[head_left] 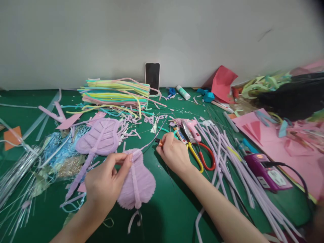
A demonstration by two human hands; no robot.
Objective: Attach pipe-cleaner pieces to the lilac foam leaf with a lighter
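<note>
Near the front middle, my left hand (108, 179) pinches the upper edge of a lilac fan-shaped piece (145, 184) made of pipe cleaners, with a thicker rib down its middle. A thin lilac strand (152, 141) runs from its top toward the upper right. My right hand (174, 152) is closed around a small object with a black end and an orange part (159, 141); most of it is hidden by the fingers. Behind my left hand lies a second lilac fan with a handle (98, 138), its rim finished and ribs fanned out.
Scissors with red and yellow handles (199, 152) and a pink glue gun (188, 125) lie beyond my right hand. Lilac pipe cleaners (227, 162) spread to the right, near a purple device (268, 172). A coloured bundle (113, 94) and a phone (152, 77) are at the back.
</note>
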